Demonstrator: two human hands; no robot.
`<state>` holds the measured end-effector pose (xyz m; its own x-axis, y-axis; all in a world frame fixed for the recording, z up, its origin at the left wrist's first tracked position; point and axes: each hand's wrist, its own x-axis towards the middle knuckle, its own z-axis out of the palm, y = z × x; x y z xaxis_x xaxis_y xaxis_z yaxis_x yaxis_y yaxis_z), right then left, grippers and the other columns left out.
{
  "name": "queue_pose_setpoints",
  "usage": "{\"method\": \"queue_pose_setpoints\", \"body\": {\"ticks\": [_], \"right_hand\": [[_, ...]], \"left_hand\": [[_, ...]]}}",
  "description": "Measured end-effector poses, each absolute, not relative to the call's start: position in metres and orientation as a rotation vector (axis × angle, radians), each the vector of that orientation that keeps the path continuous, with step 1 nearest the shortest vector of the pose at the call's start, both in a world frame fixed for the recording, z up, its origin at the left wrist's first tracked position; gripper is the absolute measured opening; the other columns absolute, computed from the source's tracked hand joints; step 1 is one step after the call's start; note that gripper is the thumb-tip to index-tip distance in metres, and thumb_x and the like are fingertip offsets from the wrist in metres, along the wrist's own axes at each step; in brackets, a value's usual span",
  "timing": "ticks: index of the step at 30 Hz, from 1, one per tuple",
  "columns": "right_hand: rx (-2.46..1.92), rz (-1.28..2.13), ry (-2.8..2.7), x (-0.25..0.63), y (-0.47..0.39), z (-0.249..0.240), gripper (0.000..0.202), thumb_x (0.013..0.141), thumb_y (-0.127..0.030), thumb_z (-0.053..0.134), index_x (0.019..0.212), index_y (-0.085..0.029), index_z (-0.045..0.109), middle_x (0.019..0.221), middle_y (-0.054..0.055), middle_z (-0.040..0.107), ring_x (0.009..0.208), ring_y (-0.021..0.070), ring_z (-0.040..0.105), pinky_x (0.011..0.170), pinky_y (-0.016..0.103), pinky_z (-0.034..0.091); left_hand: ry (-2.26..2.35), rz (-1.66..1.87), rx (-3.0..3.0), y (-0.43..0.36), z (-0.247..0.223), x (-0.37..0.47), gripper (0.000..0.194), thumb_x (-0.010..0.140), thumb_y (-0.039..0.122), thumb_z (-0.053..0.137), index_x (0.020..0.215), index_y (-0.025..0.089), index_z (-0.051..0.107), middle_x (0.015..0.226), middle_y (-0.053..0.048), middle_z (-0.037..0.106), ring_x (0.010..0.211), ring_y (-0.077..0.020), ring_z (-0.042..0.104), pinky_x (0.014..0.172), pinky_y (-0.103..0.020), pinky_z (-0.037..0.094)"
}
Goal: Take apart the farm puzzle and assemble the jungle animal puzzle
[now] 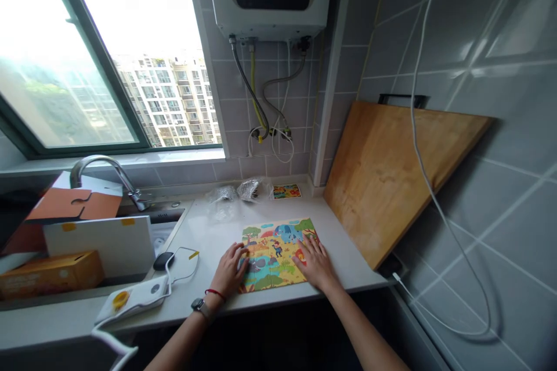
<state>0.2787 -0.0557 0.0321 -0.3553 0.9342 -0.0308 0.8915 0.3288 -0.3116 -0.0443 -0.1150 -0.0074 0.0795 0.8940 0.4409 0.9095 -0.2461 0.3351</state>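
Note:
A colourful jigsaw puzzle (274, 266) with animals and trees lies flat on the white countertop (209, 243), its pieces joined into a rectangle. My left hand (230, 269) rests at the puzzle's left edge, fingers spread and fingertips on the border. Over the right side lies my right hand (315, 264), palm down with its fingers apart, covering part of the picture near a lion. Neither hand grips anything. A small picture card (286, 191) of similar style lies behind the puzzle, beside crumpled clear plastic bags (250, 190).
At the left, a sink with a faucet (108, 165) holds an orange box (76, 200) and a white board (100, 246). A power strip (134, 297) with cables sits on the front edge. A wooden board (395, 168) leans on the right wall, with a white cable (418, 145) hanging before it.

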Motion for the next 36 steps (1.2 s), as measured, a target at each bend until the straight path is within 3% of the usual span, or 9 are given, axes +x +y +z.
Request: {"method": "queue_pose_setpoints", "body": {"ticks": [4, 10, 13, 16, 19, 24, 29, 31, 36], "right_hand": [[-1.711, 0.419, -2.437, 0.277, -0.057, 0.039, 0.067, 0.102, -0.058, 0.042, 0.161, -0.026, 0.04, 0.172, 0.007, 0.026, 0.16, 0.0296, 0.022, 0.128, 0.051, 0.018], [-1.738, 0.44, -2.441, 0.277, -0.054, 0.038, 0.067, 0.101, -0.057, 0.045, 0.159, -0.023, 0.043, 0.171, 0.008, 0.03, 0.159, 0.0306, 0.023, 0.129, 0.051, 0.019], [-1.765, 0.455, -2.431, 0.275, -0.04, 0.042, 0.062, 0.097, -0.051, 0.053, 0.151, -0.023, 0.056, 0.164, 0.01, 0.044, 0.153, 0.0326, 0.037, 0.124, 0.05, 0.03], [-1.627, 0.464, -2.388, 0.263, -0.013, 0.059, 0.049, 0.098, -0.04, 0.049, 0.135, -0.017, 0.07, 0.144, 0.014, 0.064, 0.134, 0.0288, 0.058, 0.115, 0.041, 0.043], [-1.435, 0.473, -2.333, 0.233, 0.025, 0.084, 0.042, 0.099, -0.036, 0.047, 0.125, -0.019, 0.075, 0.13, 0.012, 0.071, 0.121, 0.0263, 0.065, 0.11, 0.039, 0.048], [-1.251, 0.505, -2.417, 0.157, 0.103, 0.108, 0.042, 0.097, -0.029, 0.052, 0.134, -0.018, 0.069, 0.138, 0.012, 0.068, 0.127, 0.0249, 0.063, 0.113, 0.038, 0.047], [-1.26, 0.539, -2.491, 0.084, 0.174, 0.096, 0.047, 0.096, -0.018, 0.051, 0.142, -0.015, 0.062, 0.147, 0.014, 0.062, 0.137, 0.0265, 0.056, 0.12, 0.042, 0.038], [-1.269, 0.554, -2.516, 0.065, 0.192, 0.089, 0.052, 0.096, -0.022, 0.058, 0.147, -0.014, 0.057, 0.149, 0.016, 0.06, 0.139, 0.0279, 0.055, 0.12, 0.042, 0.037], [-1.294, 0.571, -2.559, 0.044, 0.214, 0.075, 0.092, 0.079, -0.041, 0.084, 0.158, -0.02, 0.043, 0.161, 0.013, 0.048, 0.146, 0.0306, 0.048, 0.12, 0.038, 0.038]], "left_hand": [[-1.913, -0.885, -2.295, -0.119, 0.001, -0.041, 0.029, 0.102, 0.035, 0.046, 0.117, 0.022, 0.068, 0.134, -0.014, 0.065, 0.127, -0.031, 0.063, 0.106, -0.052, 0.056], [-1.94, -0.863, -2.307, -0.12, -0.001, -0.039, 0.025, 0.101, 0.029, 0.048, 0.118, 0.023, 0.066, 0.138, -0.013, 0.061, 0.134, -0.0307, 0.057, 0.11, -0.051, 0.052], [-1.936, -0.861, -2.346, -0.121, -0.002, -0.038, 0.025, 0.1, 0.027, 0.05, 0.119, 0.024, 0.065, 0.14, -0.011, 0.059, 0.138, -0.0319, 0.052, 0.111, -0.053, 0.049], [-1.941, -0.854, -2.374, -0.122, 0.0, -0.037, 0.026, 0.098, 0.025, 0.052, 0.121, 0.024, 0.064, 0.143, -0.011, 0.058, 0.141, -0.034, 0.047, 0.113, -0.055, 0.046], [-1.964, -0.864, -2.382, -0.122, 0.003, -0.035, 0.029, 0.096, 0.022, 0.054, 0.123, 0.025, 0.064, 0.146, -0.011, 0.057, 0.142, -0.0349, 0.045, 0.113, -0.057, 0.043], [-2.006, -0.919, -2.394, -0.121, 0.003, -0.035, 0.029, 0.095, 0.023, 0.055, 0.123, 0.026, 0.065, 0.147, -0.01, 0.057, 0.143, -0.0345, 0.045, 0.113, -0.056, 0.042], [-2.05, -0.935, -2.384, -0.121, 0.004, -0.035, 0.027, 0.095, 0.027, 0.057, 0.121, 0.027, 0.066, 0.148, -0.009, 0.057, 0.143, -0.0346, 0.045, 0.113, -0.057, 0.042], [-2.058, -0.916, -2.391, -0.121, 0.005, -0.035, 0.028, 0.095, 0.028, 0.057, 0.122, 0.028, 0.066, 0.148, -0.008, 0.058, 0.143, -0.0346, 0.045, 0.114, -0.057, 0.042], [-2.082, -0.864, -2.412, -0.121, 0.009, -0.036, 0.028, 0.094, 0.028, 0.059, 0.121, 0.028, 0.066, 0.148, -0.008, 0.058, 0.143, -0.0342, 0.046, 0.113, -0.057, 0.043]]}}
